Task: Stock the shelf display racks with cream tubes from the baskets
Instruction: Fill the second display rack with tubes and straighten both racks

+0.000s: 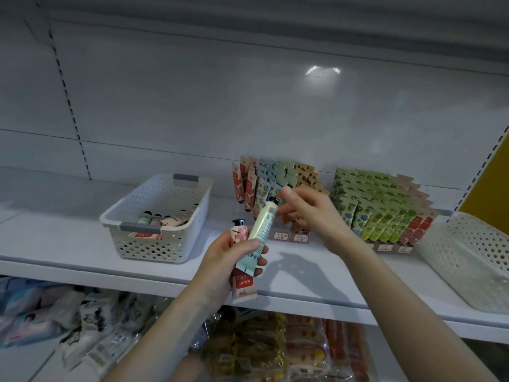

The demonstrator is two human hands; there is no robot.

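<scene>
Head view: left hand clasps two cream tubes; right hand, fingers loose at the green tube's cap, hides part of the display rack; white basket sits left.

Just one head-worn wide-angle cam, looking forward and down from close up at a white shelf with its back panel filling the top.
</scene>
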